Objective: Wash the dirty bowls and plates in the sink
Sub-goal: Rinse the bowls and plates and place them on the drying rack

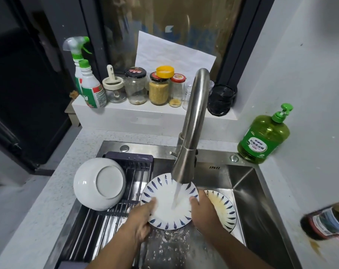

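Note:
I hold a white plate with blue leaf marks (165, 202) under the running faucet (190, 136), above the steel sink (248, 191). My left hand (140, 218) grips its left rim, thumb on the face. My right hand (202, 210) grips its right rim. Water streams onto the plate's middle. A second plate of the same pattern (223, 208), stained brown, lies in the sink behind my right hand, partly hidden. A white bowl (99, 183) rests upside down on the dark drying rack (129, 171) at the sink's left.
A green dish soap bottle (263, 136) stands on the counter at the sink's back right corner. A dark bottle (327, 222) lies at the right edge. Jars (145, 86) and spray bottles (87, 78) line the white ledge behind the faucet.

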